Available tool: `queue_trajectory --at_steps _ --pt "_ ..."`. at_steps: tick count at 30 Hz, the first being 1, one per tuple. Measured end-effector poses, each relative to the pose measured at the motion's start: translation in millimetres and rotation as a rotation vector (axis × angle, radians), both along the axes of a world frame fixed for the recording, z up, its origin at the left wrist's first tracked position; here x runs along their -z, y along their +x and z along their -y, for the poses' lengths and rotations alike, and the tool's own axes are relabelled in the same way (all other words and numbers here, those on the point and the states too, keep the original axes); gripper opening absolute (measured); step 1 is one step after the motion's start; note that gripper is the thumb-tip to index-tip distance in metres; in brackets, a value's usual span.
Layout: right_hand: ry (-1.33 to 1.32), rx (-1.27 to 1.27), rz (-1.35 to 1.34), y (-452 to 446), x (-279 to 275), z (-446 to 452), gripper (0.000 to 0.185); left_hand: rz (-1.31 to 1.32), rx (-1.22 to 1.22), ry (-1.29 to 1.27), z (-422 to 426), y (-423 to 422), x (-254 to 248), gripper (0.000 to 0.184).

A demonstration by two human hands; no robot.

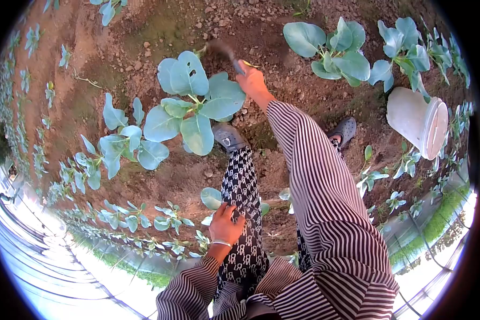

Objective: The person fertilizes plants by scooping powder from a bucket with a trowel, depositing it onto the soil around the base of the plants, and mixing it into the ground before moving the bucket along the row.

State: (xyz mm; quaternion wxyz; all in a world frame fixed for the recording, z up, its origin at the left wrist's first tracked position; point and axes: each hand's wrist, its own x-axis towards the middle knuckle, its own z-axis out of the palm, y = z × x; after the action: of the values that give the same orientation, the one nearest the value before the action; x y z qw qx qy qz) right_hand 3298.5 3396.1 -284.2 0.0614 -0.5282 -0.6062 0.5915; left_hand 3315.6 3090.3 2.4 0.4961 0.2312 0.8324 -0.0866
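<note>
My right hand [252, 82] is closed round the handle of a small hand tool [236, 64], whose far end is blurred over the brown soil. Just left of it grows a large broad-leaved plant [194, 104], one upper leaf with holes in it. My left hand [227, 225], with a pale bracelet at the wrist, rests on my left leg in black-and-white patterned trousers [242, 186]; its fingers are spread and hold nothing. My left shoe [229, 137] is beside the plant's lower leaves.
More leafy plants [342, 52] stand at the upper right, near a white bucket [408, 112] lying on its side. Rows of smaller plants [125, 146] run along the left and below. My other shoe [344, 131] is on the soil.
</note>
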Motion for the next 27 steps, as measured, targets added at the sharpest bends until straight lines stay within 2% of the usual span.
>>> queue_trajectory --at_steps 1,2,5,7,8,9,10,13,14,16,17,20,21,24,26,27 --pt "-0.056 0.161 0.002 -2 3 -8 0.053 0.008 0.008 -0.007 -1 0 -1 0.040" --pt "-0.068 0.204 0.028 -5 -2 -20 0.052 0.011 0.006 -0.010 -1 0 0 0.040" --pt "0.070 0.122 -0.042 -17 -14 -35 0.053 0.006 0.010 -0.003 4 3 1 0.040" --pt "-0.089 0.062 -0.118 -28 10 -33 0.055 0.005 0.020 0.004 3 4 1 0.041" --pt "-0.042 -0.040 -0.020 -33 43 -29 0.056 0.006 0.030 0.017 4 4 2 0.042" --pt "-0.062 -0.133 0.090 -34 45 -36 0.052 0.009 0.039 0.048 6 4 4 0.043" --pt "0.022 -0.224 0.225 -33 20 -48 0.054 0.009 0.060 0.044 6 4 6 0.043" --pt "0.260 0.140 0.209 -22 10 -55 0.058 -0.019 0.090 0.036 4 5 8 0.044" --pt "0.370 0.192 0.115 -7 10 -69 0.061 -0.026 0.092 0.049 5 5 7 0.044" --pt "0.366 0.233 0.086 24 -12 -116 0.057 -0.016 0.050 0.053 -3 7 3 0.041" --pt "0.756 0.207 0.262 39 18 -135 0.056 -0.020 0.068 0.064 -6 9 3 0.041" --pt "0.716 0.300 0.440 91 49 -205 0.043 -0.042 0.115 0.096 -4 13 5 0.038" --pt "0.619 0.320 0.507 103 53 -222 0.036 -0.038 0.104 0.096 -6 13 5 0.038" --pt "0.706 0.169 0.565 130 92 -237 0.036 -0.043 0.074 0.098 -13 13 1 0.037" --pt "0.193 0.489 0.169 130 114 -231 0.035 -0.054 0.052 0.087 -13 15 3 0.037" --pt "0.071 0.514 0.107 133 128 -225 0.033 -0.054 0.043 0.078 -12 16 2 0.037"
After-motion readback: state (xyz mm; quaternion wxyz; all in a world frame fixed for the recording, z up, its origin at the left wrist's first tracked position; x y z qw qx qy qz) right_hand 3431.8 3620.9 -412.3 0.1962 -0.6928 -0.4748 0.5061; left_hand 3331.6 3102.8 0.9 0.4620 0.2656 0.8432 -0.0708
